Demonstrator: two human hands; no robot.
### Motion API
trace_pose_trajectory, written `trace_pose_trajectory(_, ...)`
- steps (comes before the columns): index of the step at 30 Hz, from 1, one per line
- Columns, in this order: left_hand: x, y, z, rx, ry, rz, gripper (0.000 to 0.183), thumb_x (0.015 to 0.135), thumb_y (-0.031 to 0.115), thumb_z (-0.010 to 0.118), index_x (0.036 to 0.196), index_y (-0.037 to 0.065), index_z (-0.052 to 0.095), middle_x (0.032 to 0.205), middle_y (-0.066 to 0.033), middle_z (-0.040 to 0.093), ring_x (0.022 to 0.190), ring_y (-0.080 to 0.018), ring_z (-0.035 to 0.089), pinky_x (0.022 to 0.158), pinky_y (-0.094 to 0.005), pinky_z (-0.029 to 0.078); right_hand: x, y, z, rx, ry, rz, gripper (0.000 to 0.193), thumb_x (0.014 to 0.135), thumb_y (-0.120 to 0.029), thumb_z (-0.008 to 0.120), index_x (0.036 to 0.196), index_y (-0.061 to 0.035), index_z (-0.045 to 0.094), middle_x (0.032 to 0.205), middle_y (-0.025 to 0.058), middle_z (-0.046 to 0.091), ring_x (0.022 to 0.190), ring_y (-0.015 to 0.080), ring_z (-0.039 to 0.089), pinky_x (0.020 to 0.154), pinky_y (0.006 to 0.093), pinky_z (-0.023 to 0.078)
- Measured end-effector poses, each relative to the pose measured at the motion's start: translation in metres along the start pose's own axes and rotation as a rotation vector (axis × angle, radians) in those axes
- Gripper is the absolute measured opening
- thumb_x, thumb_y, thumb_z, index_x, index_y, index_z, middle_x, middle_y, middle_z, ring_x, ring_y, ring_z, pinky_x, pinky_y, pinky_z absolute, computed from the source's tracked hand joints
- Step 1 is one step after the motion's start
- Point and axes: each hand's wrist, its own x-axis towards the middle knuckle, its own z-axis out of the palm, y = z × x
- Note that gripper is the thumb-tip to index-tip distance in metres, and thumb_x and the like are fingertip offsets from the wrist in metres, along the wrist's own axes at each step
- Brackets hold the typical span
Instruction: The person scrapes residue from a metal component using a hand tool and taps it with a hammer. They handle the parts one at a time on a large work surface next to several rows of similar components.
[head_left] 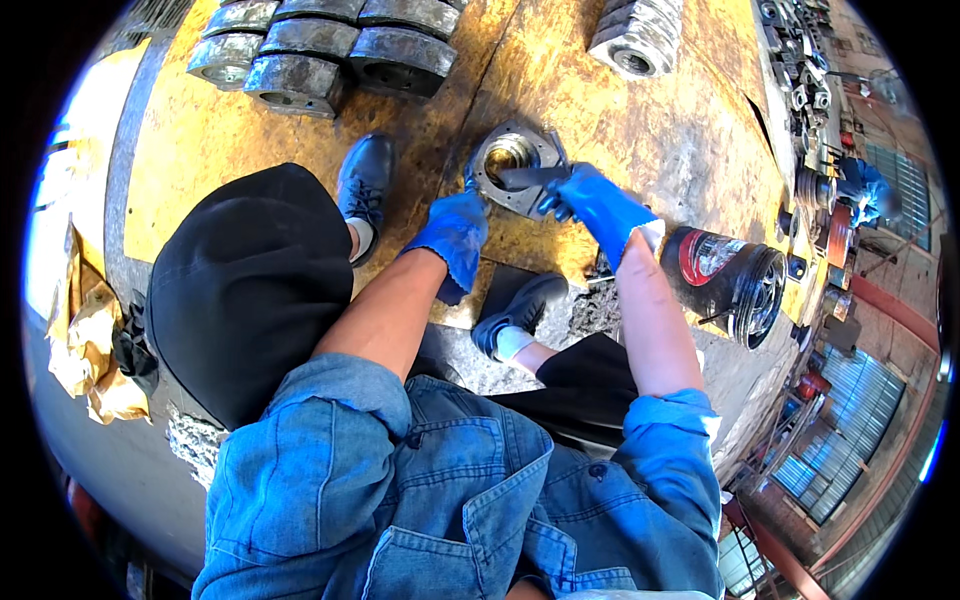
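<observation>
Head camera view, looking down past the wearer's blue denim jacket at two hands in blue gloves working over a stained yellow-brown floor. A thick metal ring with a wide round hole lies on the floor in the middle of the scene, just beyond the hands. The left hand is at the near left of the ring, its fingertips against the outer edge; how firmly they grip cannot be told. The right hand comes in from the right with its fingers curled closed around a flat dark blade, which points left and lies across the near part of the hole. The wearer's legs are spread, in black cloth, with the left shoe to the left of the ring and the right shoe on the near side of it. At the far left stand rows of curved, heavy metal blocks, stacked close together. At the far right is a row of grey metal pieces, pressed face to face. A black bucket with a red and white label is near the right forearm. Crumpled brown paper lies at the left edge, beside the wearer's left knee. Along the right edge are more metal parts and a bent figure in blue, small and blurred.
</observation>
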Motion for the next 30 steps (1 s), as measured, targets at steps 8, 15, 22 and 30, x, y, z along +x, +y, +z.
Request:
trace_pose_trajectory(8,0.011,-0.008,0.018,0.032,0.046,-0.02,0.03,0.101,0.031,0.05,0.107,0.01,0.07,0.107,-0.0163,0.072,0.1,-0.0351,0.068,0.084,-0.0461,0.053,0.029,0.003,-0.028,-0.768,0.199,-0.218,0.025,0.084,-0.022,0.061,0.097,-0.0033,0.071,0.094,0.0261,0.068,0.088,0.0442,0.067,0.075,0.0471,0.053)
trace_pose_trajectory(15,0.011,-0.007,0.017,-0.018,0.049,0.008,0.033,0.099,0.029,0.051,0.116,0.006,0.067,0.106,-0.0189,0.071,0.098,-0.0378,0.069,0.081,-0.049,0.054,0.025,0.036,-0.01,-0.296,0.027,-0.012,0.033,0.085,-0.023,0.061,0.098,0.0058,0.07,0.085,0.0253,0.07,0.082,0.0335,0.071,0.073,0.042,0.054)
trace_pose_trajectory(22,-0.001,0.009,-0.006,0.003,-0.034,-0.029,0.029,0.1,0.029,0.051,0.112,0.01,0.07,0.115,-0.0161,0.07,0.106,-0.0337,0.067,0.088,-0.0438,0.053,0.037,0.027,-0.006,-0.149,0.34,-0.104,0.03,0.088,-0.024,0.062,0.094,0.004,0.071,0.081,0.0246,0.07,0.078,0.0365,0.07,0.071,0.0433,0.055)
trace_pose_trajectory(30,0.005,-0.001,0.008,-0.047,0.031,-0.023,0.035,0.1,0.035,0.05,0.11,0.008,0.07,0.107,-0.0192,0.071,0.1,-0.0386,0.068,0.085,-0.0485,0.053,0.047,-0.008,0.014,-0.563,0.272,-0.348,0.023,0.085,-0.015,0.061,0.104,-0.0079,0.071,0.098,0.0225,0.07,0.093,0.0407,0.067,0.078,0.0447,0.053)
